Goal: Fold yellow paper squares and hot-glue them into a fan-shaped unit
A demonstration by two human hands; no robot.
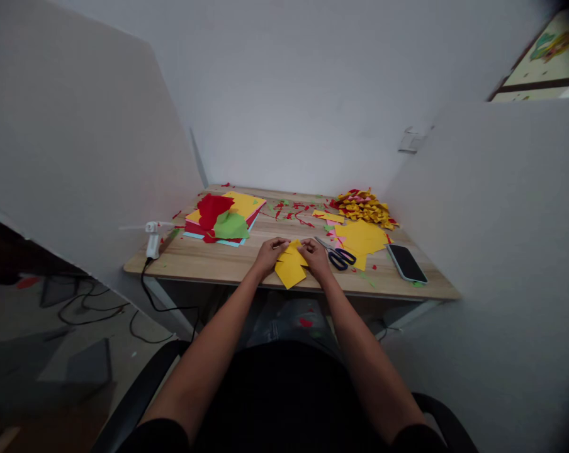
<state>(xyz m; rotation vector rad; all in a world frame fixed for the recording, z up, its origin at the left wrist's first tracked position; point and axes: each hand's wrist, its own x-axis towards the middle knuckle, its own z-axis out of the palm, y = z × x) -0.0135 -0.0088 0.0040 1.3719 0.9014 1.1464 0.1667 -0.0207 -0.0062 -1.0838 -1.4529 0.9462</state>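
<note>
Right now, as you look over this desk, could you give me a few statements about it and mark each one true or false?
1. The left hand and right hand both hold the yellow paper. True.
2. The scissors are in the left hand. False: the scissors lie on the desk, beside the right hand.
3. The phone lies flat near the desk's right end. True.
4. The green paper is under the phone. False: the green paper lies on the paper stack at left.
</note>
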